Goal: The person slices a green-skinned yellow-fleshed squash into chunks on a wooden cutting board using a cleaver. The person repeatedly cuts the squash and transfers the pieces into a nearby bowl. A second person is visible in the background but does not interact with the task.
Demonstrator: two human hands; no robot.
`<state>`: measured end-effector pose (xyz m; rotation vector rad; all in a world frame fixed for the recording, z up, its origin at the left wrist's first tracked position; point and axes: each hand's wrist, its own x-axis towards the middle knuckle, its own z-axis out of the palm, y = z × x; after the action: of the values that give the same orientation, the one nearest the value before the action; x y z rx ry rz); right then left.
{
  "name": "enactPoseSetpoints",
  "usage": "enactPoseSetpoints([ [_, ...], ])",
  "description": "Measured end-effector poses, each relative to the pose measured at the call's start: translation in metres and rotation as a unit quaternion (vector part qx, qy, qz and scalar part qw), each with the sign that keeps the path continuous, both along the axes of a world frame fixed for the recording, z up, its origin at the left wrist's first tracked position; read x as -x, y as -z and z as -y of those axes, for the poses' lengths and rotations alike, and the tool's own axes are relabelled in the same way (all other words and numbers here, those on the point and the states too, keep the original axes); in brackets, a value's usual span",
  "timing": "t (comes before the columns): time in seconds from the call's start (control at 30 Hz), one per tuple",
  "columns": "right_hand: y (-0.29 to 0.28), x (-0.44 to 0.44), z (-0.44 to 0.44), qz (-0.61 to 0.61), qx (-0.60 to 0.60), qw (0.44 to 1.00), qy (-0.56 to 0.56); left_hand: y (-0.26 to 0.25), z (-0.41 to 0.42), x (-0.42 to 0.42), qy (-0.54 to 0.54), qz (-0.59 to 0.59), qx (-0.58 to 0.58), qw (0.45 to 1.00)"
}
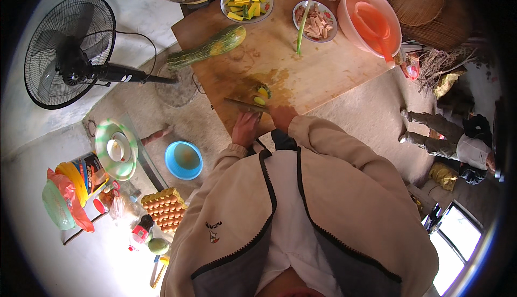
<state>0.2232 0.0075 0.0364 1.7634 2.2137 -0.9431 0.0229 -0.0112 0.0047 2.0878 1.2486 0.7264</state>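
My right hand grips a kitchen knife near the front edge of a wooden tabletop. Its blade points left across the wood. My left hand lies just on the near side of the blade, fingers bent towards it; what is under the fingertips is hidden. Beyond the knife are a few small cut pieces of green-skinned squash with yellow flesh, on a wet patch. Farther left rests a long mottled green squash, one end past the table's edge.
At the back are a bowl of cut yellow squash, a bowl of sliced meat with a green onion stalk across it, and a pink basin. A standing fan and a blue bucket are left. Another person is at right.
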Motion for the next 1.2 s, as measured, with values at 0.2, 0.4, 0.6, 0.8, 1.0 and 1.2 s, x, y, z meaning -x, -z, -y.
enactPoseSetpoints([
  [0.2, -0.006, -0.017, -0.006, -0.042, -0.015, 0.999, -0.014, -0.001, -0.001, -0.002, -0.008, 0.002, -0.060, 0.998],
  [0.4, -0.031, -0.015, 0.010, -0.023, -0.026, 0.999, -0.032, 0.002, 0.005, -0.001, -0.030, -0.017, -0.005, 0.999],
  [0.6, -0.031, -0.017, 0.012, -0.016, -0.036, 0.998, -0.043, -0.004, 0.003, -0.002, -0.029, -0.003, -0.016, 0.999],
  [0.8, -0.026, -0.011, 0.013, -0.010, -0.009, 1.000, -0.025, -0.006, 0.001, -0.003, -0.029, 0.018, -0.016, 0.999],
  [1.0, -0.025, -0.001, 0.009, 0.004, 0.006, 1.000, -0.017, -0.006, 0.000, -0.004, -0.035, 0.033, -0.032, 0.998],
  [1.2, -0.004, 0.002, 0.002, -0.006, -0.017, 1.000, -0.025, -0.001, 0.002, -0.002, -0.025, 0.033, -0.021, 0.999],
])
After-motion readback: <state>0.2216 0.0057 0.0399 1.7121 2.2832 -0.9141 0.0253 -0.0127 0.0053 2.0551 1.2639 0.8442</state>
